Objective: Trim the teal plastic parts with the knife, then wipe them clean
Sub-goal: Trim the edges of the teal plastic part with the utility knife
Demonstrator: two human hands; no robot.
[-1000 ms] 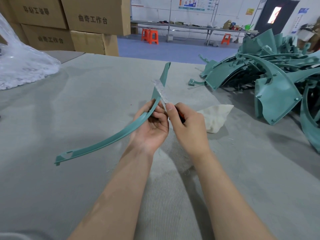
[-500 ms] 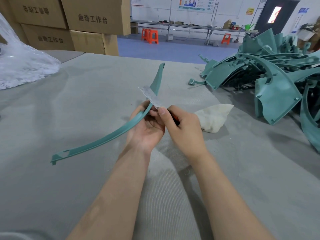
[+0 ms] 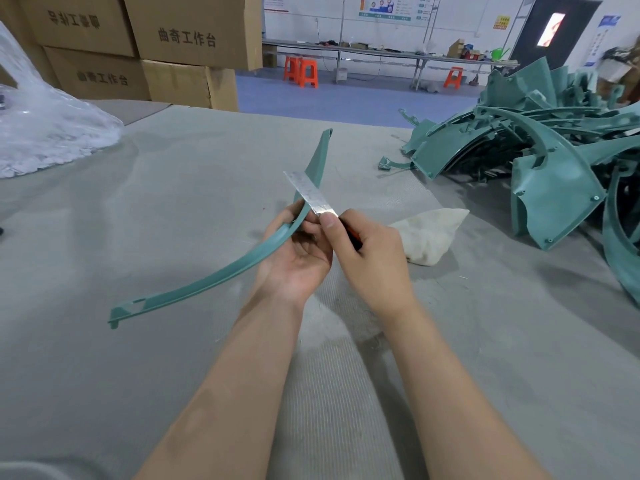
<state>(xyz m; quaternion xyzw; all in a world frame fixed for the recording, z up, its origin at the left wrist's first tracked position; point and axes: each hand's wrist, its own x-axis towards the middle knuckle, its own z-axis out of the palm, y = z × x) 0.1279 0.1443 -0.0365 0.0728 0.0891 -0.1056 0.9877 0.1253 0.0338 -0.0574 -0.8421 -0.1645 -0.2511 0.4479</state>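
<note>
Nearest, the grey felt-covered table is crossed by both forearms, which meet over its middle. A long curved teal strip is held clear of the table by the left hand, palm up, with the fingers curled round the strip past its midpoint. The grip is probably placed there so that the section being cut is stiffened close to the blade. The notched end is left hanging low to the left and the other end rises away.

The knife is gripped by the right hand, the handle almost wholly hidden in the fist and the thumb laid against the base of the blade. The blade is laid across the strip's edge just above the left fingers and is pointed away from the body, an angle judged suited to shaving off flash. Trimming is judged to be under way; wiping is not yet begun.

Just beyond the right hand a crumpled white cloth is kept within easy reach, presumably for the wiping. Farther right, a heap of teal parts is piled on the table. At far left a clear plastic bag is seen, with stacked cardboard boxes behind it.
</note>
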